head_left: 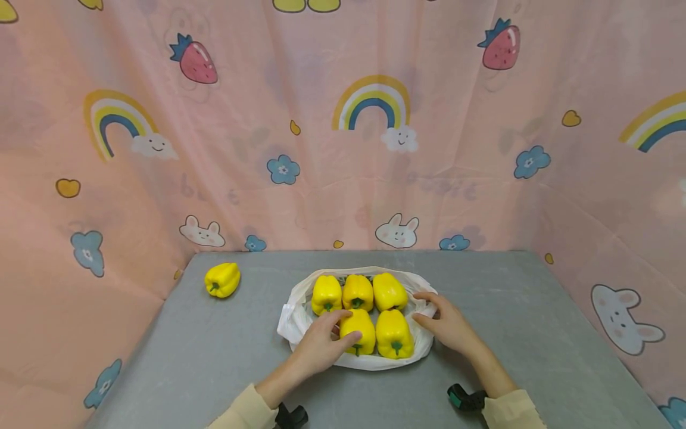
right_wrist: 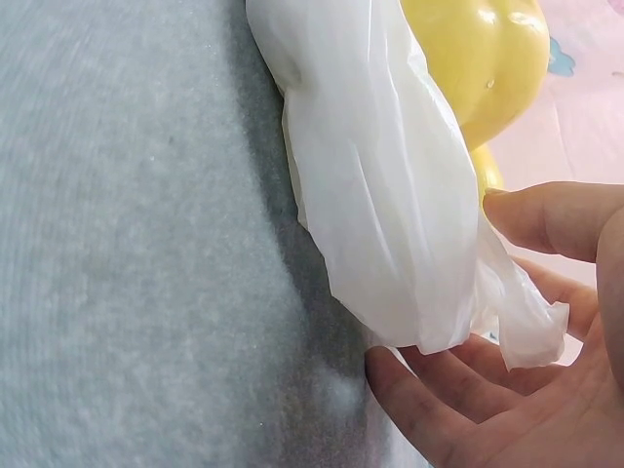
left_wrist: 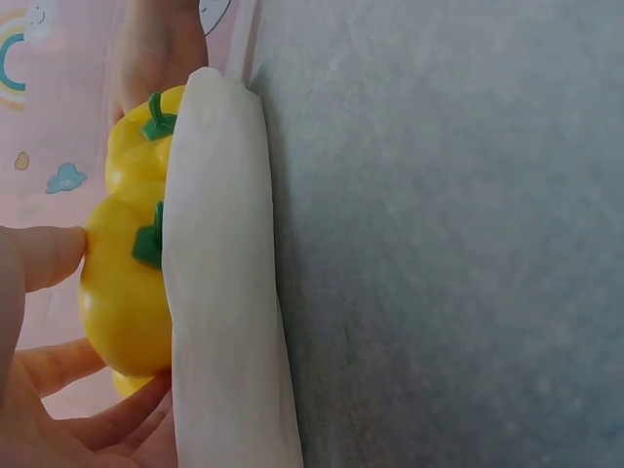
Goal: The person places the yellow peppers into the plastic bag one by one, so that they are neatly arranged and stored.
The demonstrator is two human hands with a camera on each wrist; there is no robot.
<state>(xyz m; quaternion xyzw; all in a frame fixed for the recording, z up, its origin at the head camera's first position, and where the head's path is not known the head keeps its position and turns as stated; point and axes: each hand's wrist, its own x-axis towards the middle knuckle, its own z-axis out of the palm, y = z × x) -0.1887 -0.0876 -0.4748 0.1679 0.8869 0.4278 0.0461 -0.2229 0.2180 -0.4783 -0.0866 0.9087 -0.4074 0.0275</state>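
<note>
A white plastic bag [head_left: 292,319] lies with its mouth rolled wide around several yellow bell peppers, three in a back row and two in front. My left hand [head_left: 320,345] holds the front-left bell pepper [head_left: 358,329] between thumb and fingers, and the pepper sits inside the bag. Beside it is the front-right bell pepper [head_left: 394,335], its green stem toward me. At the bag's right rim is my right hand [head_left: 450,325], thumb on the inner side and loosely bent fingers along the outside. A loose fold of bag [right_wrist: 531,327] shows between them.
Another yellow bell pepper [head_left: 222,280] lies alone on the grey tabletop [head_left: 241,333] at the back left. A pink patterned curtain [head_left: 321,202] hangs behind the table and along both sides. Black wrist devices [head_left: 465,398] sit at both cuffs.
</note>
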